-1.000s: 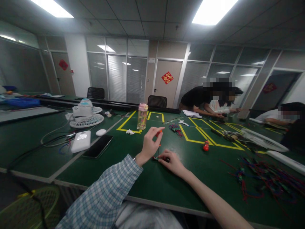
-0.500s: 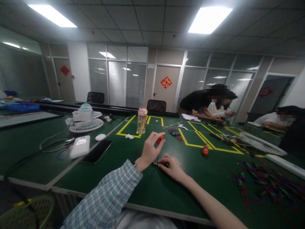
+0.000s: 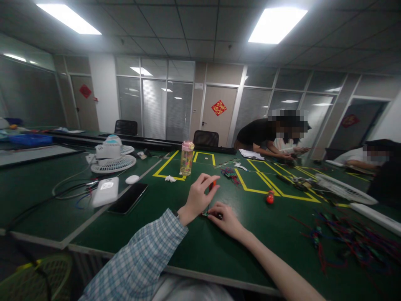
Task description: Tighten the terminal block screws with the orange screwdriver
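My left hand point(image 3: 198, 197) is raised over the table, thumb and fingers closed on a small screwdriver. Its orange handle point(image 3: 214, 184) peeks out between the fingertips, and a thin dark shaft points down. Below it, my right hand point(image 3: 228, 220) rests on the green tabletop with its fingers pinched on a small circuit board point(image 3: 205, 214). Most of the board lies hidden under the fingers. Whether the screwdriver's tip touches the board I cannot tell.
A bottle point(image 3: 186, 159) stands beyond my hands, near crumpled tissue point(image 3: 170, 179). To the left lie a phone point(image 3: 128, 200), a white power bank point(image 3: 105, 192) and a fan point(image 3: 113, 161). A red gourd-shaped object point(image 3: 270, 197) and tangled wires point(image 3: 341, 238) are right. Co-workers lean over the table.
Less of the orange handle shows between my left fingers, which have shifted slightly. My right hand stays in place. A co-worker across the table has moved their head a little.
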{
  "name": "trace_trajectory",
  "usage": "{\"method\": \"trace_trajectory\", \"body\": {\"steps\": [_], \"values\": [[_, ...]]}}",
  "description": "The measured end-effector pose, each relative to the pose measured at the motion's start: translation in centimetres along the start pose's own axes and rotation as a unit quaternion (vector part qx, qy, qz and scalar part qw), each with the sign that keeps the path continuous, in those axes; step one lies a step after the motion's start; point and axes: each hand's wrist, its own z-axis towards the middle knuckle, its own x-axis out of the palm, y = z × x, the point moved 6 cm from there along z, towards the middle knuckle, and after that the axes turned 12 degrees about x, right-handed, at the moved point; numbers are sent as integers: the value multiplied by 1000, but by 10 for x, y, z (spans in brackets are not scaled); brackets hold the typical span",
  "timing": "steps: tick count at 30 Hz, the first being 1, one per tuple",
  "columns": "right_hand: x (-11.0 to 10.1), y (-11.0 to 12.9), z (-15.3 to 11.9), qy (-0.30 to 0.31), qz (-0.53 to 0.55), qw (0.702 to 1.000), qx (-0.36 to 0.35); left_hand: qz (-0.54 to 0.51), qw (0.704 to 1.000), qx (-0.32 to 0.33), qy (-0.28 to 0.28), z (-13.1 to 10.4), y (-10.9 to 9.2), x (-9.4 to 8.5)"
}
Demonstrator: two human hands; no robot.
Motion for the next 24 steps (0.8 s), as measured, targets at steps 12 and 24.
{"method": "trace_trajectory", "body": {"steps": [12,24], "values": [[0,0,-1,2,-17,1000,-7,-69,998,-1,-17,3,-6,-3],[0,-2,0,-1,-13,1000,-14,-102,992,-63,-35,2,1,-4]]}}
